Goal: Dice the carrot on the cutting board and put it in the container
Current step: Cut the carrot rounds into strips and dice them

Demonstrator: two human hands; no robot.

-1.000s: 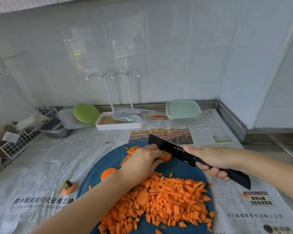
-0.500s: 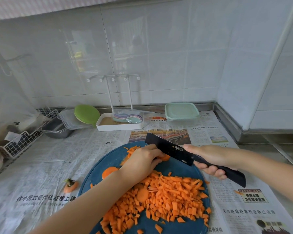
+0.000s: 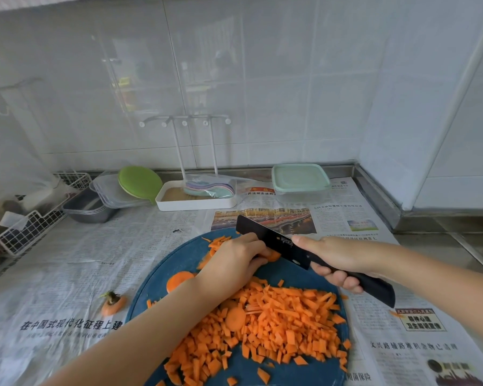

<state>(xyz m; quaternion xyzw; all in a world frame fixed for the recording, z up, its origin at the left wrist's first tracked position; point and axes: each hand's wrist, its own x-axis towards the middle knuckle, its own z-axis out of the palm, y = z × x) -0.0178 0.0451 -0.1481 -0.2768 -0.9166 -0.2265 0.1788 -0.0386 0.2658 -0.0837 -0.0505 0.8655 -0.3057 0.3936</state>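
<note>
A round blue cutting board [image 3: 162, 277] carries a large heap of diced carrot [image 3: 265, 324] and a loose carrot round [image 3: 179, 280]. My left hand [image 3: 234, 260] holds down a carrot piece [image 3: 273, 256] at the board's far side, fingers curled over it. My right hand [image 3: 338, 259] grips the handle of a black knife [image 3: 271, 242], whose blade stands against the left fingers over that piece. A clear container with a pale green lid [image 3: 300, 181] sits closed at the back of the counter.
Newspaper [image 3: 76, 263] covers the counter. A cut carrot top [image 3: 112, 303] lies left of the board. At the back stand a white tray with a rack [image 3: 195, 200], a green plate [image 3: 140, 181], stacked clear lids, a grey pan [image 3: 88, 208] and a wire basket [image 3: 25, 227].
The knife blade has shifted a little along the carrot piece beside my left fingers; both hands stay in place. The view has moved slightly.
</note>
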